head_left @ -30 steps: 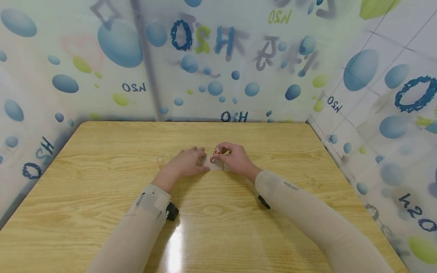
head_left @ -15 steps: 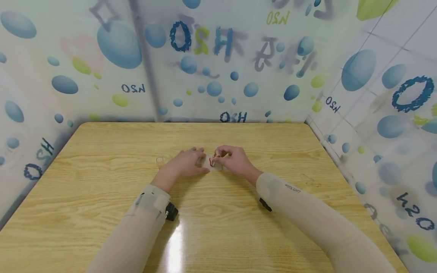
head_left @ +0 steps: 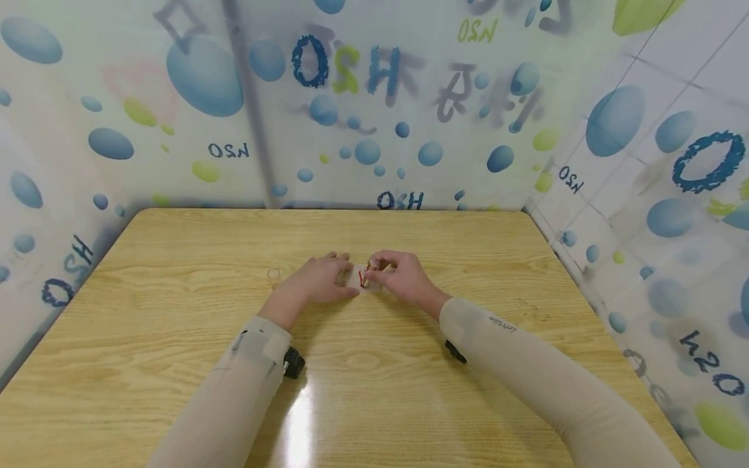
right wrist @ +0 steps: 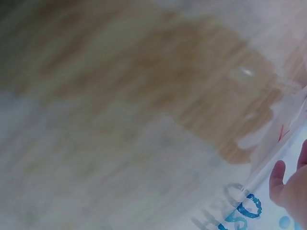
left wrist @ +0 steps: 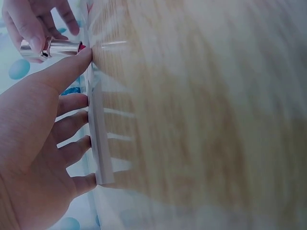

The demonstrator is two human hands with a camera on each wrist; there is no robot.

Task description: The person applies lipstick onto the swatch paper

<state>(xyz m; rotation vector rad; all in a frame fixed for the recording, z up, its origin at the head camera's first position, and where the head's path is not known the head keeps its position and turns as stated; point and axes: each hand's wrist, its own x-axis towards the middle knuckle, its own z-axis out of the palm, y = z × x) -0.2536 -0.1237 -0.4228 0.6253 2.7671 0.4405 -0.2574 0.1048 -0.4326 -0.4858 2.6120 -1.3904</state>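
My right hand (head_left: pixel 404 274) pinches a shiny metallic lipstick (left wrist: pixel 64 47) with its red end toward a white sheet of paper (left wrist: pixel 100 139). In the head view the lipstick (head_left: pixel 369 270) stands tilted over the sheet, right at a short red stroke (head_left: pixel 361 278). My left hand (head_left: pixel 316 278) rests on the sheet's left part with fingers spread, its fingertips along the sheet in the left wrist view. Its thumb lies near the lipstick's red end. At the right of the right wrist view, the sheet shows red strokes (right wrist: pixel 282 133) beside part of a hand.
A small thin-framed, see-through object (head_left: pixel 274 275) lies left of my left hand on the wooden table (head_left: pixel 374 390). Faint marks (head_left: pixel 532 308) show on the tabletop at right. A wall (head_left: pixel 363 130) printed with bubbles and letters rises behind the far table edge.
My right hand has come slightly down and nearer with the lipstick, then stayed almost still. The red stroke beside the lipstick now shows more clearly. My left hand has kept its place.
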